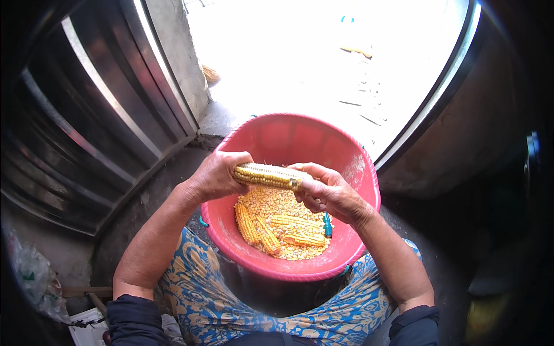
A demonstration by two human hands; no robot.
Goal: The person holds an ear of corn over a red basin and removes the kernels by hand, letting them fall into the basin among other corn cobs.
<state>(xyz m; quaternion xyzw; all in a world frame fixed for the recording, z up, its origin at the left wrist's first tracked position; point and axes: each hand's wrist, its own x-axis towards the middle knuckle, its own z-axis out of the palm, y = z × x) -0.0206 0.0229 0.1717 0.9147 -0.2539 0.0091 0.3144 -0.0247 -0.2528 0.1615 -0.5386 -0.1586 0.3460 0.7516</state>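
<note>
A partly shelled corn cob (270,176) is held level above a red plastic basin (285,274). My left hand (220,175) grips its left end, and my right hand (331,190) has its thumb and fingers around the right end. Bare pale rows show along the cob's upper side, with kernels below them. Loose yellow kernels (298,254) cover the basin's bottom. Several cobs full of kernels lie on them, among them a cob (246,225) at the left and a cob (305,239) at the front. A green tool handle (327,225) rests by the basin's right wall.
A ribbed metal door (99,99) stands at the left beside a concrete wall (177,47). Beyond the basin is a brightly lit doorway with a straw broom end (210,74) at its left. Clear plastic bags (34,277) lie at the lower left. The basin sits between my knees.
</note>
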